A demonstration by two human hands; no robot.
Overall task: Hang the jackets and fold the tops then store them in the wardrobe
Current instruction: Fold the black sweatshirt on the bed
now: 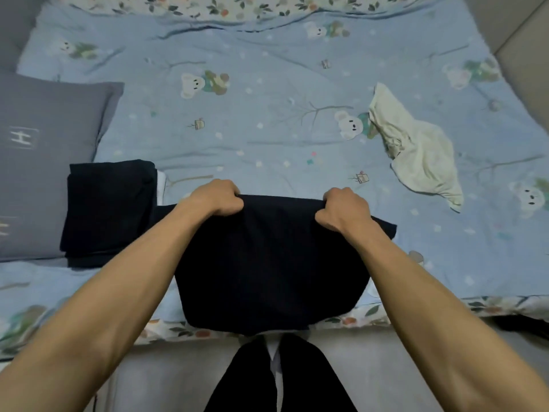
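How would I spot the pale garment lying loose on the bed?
Start at the blue bear-print bedspread and look to its right side. The crumpled cream top lies there alone, the only light, unfolded garment; the others are dark, one in a folded stack by the grey pillow.

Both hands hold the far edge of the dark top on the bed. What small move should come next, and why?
Probably draw that edge toward the body to fold the dark top in half. The left hand and right hand each grip a far corner, lifted off the blue bedsheet, and a folded dark pile already lies beside it.
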